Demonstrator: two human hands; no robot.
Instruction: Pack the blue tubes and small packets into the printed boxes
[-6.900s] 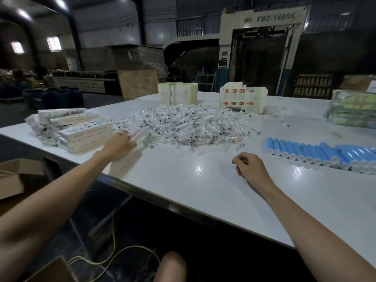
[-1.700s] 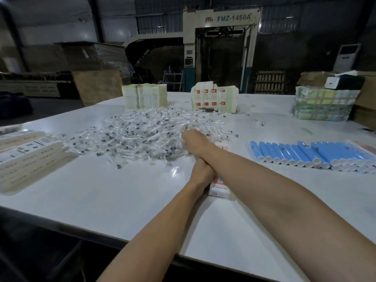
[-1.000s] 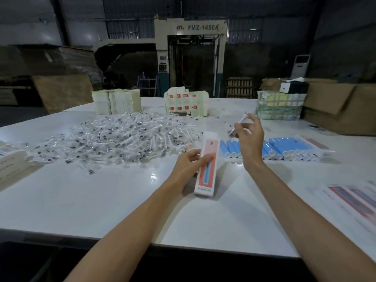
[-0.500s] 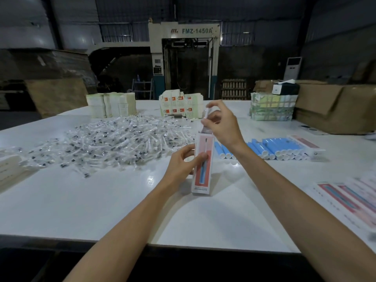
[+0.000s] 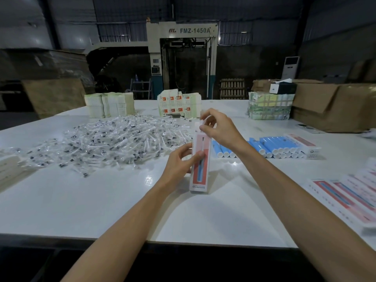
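Observation:
My left hand [image 5: 180, 162] grips a tall printed box [image 5: 200, 176], red and pale with a blue tube pictured on it, standing upright on the white table [image 5: 101, 200]. Its top flap is open. Just above that opening, my right hand [image 5: 220, 129] pinches a small clear packet [image 5: 203, 119] between thumb and fingertips. A wide pile of the same small packets [image 5: 118, 139] lies to the left of the box. Behind my right forearm lies a row of blue tubes [image 5: 274, 145].
Flat printed boxes [image 5: 350, 197] lie at the right edge, and one closed printed box [image 5: 303, 144] lies beside the tubes. Pale boxes [image 5: 8, 169] sit far left. Paper stacks [image 5: 109, 105], folded cartons [image 5: 179, 105], a wrapped bundle [image 5: 268, 107] and cardboard boxes [image 5: 333, 104] line the back.
My left hand brought a box from the left and stood it upright. My right hand took a packet from the pile and moved it over the box's open top.

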